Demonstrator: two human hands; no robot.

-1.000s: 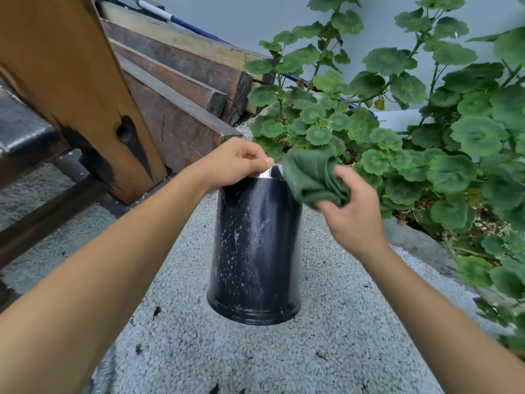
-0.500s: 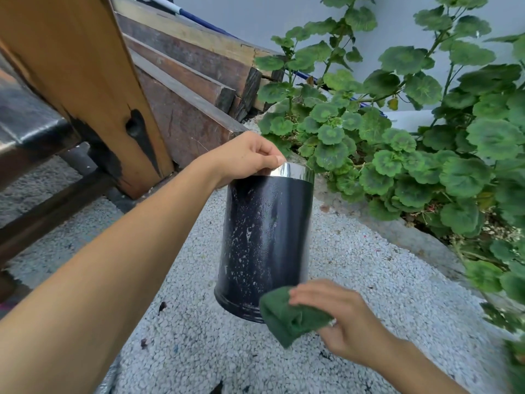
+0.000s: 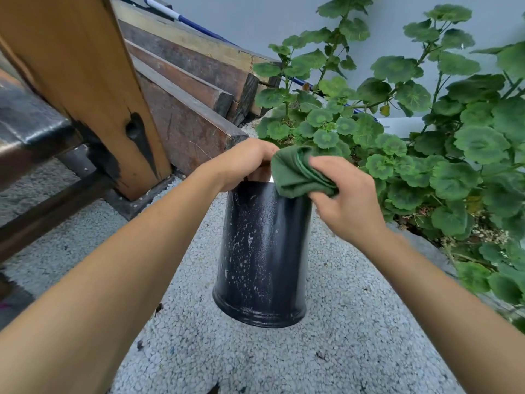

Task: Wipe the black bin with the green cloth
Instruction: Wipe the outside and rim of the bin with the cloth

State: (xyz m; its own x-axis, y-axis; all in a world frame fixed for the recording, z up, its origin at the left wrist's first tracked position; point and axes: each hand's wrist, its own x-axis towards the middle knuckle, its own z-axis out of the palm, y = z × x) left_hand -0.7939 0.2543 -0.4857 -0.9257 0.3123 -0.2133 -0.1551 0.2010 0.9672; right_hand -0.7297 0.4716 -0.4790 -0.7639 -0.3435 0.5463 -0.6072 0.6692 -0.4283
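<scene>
The ground (image 3: 355, 322) was pale, rough pebble-wash, hemmed by a knotted wooden post (image 3: 93, 89), stacked dark planks (image 3: 193, 89), a grey wall (image 3: 255, 18) and round-leaved plants (image 3: 426, 155). The left hand (image 3: 244, 163) had its fingers curled over the rim of the black bin (image 3: 261, 251), a glossy, speckled cylinder reaching down from them toward the pebbles. Just right of those fingers, the right hand (image 3: 346, 200) gripped the bunched green cloth (image 3: 298, 174), soft and creased, at the bin's upper edge.

No readable text, labels, brands or numbers anywhere.
</scene>
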